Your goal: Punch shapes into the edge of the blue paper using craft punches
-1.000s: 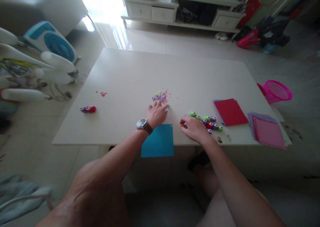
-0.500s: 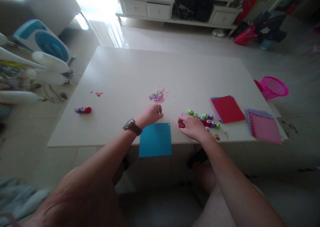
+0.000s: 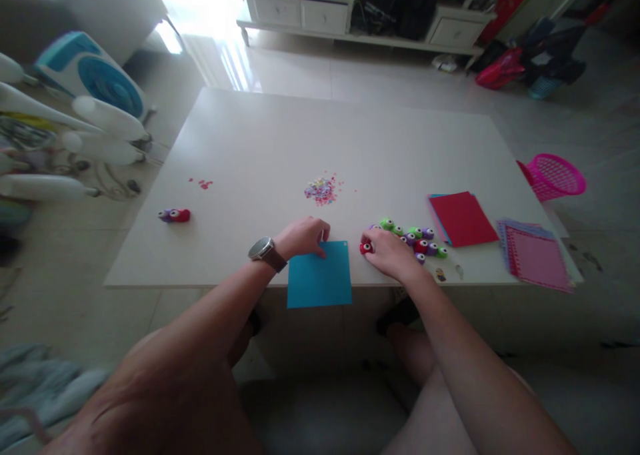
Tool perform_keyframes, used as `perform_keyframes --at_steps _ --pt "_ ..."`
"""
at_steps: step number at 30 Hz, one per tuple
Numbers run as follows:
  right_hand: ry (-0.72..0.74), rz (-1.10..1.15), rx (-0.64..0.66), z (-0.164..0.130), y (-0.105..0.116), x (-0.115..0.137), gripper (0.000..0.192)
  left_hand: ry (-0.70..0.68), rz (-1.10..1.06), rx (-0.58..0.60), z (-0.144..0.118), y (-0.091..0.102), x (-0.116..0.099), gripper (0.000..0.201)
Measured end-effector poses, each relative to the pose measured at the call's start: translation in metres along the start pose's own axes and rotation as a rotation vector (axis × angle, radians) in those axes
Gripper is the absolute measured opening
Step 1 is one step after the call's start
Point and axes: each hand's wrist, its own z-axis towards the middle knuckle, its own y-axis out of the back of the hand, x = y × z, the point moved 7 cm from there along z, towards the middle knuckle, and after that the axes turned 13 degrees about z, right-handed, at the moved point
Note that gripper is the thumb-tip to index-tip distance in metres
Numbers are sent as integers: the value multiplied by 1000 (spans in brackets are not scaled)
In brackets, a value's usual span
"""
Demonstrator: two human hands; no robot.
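A blue paper sheet (image 3: 320,281) lies at the table's front edge, its lower part jutting over it. One small white mark shows in its upper right corner. My left hand (image 3: 306,236), with a watch on its wrist, is at the sheet's top edge; its thumb is over the paper, apart from the bent fingers, with nothing seen between them. To the right, my right hand (image 3: 393,255) has its fingers closed on a small red paper punch (image 3: 366,248) with an eye-like top. Beside and behind that hand stand several green, purple and red punches (image 3: 416,232).
Behind my left hand lies a confetti heap (image 3: 323,189). At the left are red paper bits (image 3: 205,184) and a few punches (image 3: 174,215). Coloured sheets (image 3: 465,218) and pink and lilac sheets with punched edges (image 3: 537,255) lie right. A pink basket (image 3: 557,175) stands beyond the table.
My left hand has come down toward me, so its thumb is now over the blue sheet's top edge. My right hand keeps the red punch at nearly the same place. The view has shifted slightly.
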Motion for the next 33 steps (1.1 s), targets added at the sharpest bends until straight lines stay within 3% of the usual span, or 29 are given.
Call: perform_keyframes --at_steps 4,9,15,22,27,33 --pt "52 57 -74 0 7 8 13 -46 -89 -106 0 8 -16 35" --pt "180 156 -136 2 8 17 14 -117 -536 -127 6 2 -33 58" --pt "248 272 -124 2 3 23 12 -202 -666 -125 12 -4 -42 41" --pt "211 188 -126 1 3 24 20 -155 -570 -132 11 -2 -38 35" --pt "89 -62 -153 1 14 7 9 -124 -310 -200 7 7 -26 26" --pt "0 -182 -127 -1 20 -15 16 -24 -229 -293 3 17 -5 18"
